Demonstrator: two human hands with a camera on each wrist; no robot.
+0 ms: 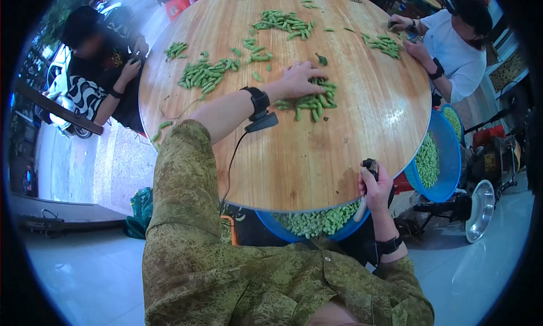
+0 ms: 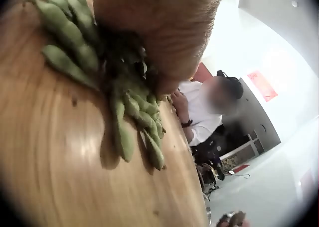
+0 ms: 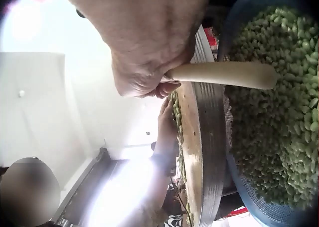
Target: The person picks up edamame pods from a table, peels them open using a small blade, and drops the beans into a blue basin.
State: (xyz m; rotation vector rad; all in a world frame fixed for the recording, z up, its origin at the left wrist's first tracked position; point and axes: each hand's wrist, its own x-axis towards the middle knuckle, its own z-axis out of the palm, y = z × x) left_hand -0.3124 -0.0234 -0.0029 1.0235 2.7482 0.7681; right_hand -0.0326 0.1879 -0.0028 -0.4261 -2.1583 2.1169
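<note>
My left hand (image 1: 298, 81) reaches over a small heap of green pods (image 1: 317, 102) on the round wooden table (image 1: 271, 173), its fingers spread across the heap's far side. In the left wrist view the hand (image 2: 159, 22) covers part of the pods (image 2: 144, 118), and its fingertips are hidden. At the near right edge of the table, my right hand (image 1: 378, 189) grips a tool with a pale handle (image 1: 360, 210); a dark piece shows above the fist. The right wrist view shows this handle (image 3: 224, 74) sticking out of the hand (image 3: 144, 47).
Below the table edge sits a blue basket (image 1: 270, 224) of shelled beans (image 1: 317, 222); another blue basket (image 1: 449, 166) stands at the right. More pod heaps (image 1: 206, 74) lie farther across the table. One person (image 1: 90, 66) sits at the left, another (image 1: 458, 49) at the right.
</note>
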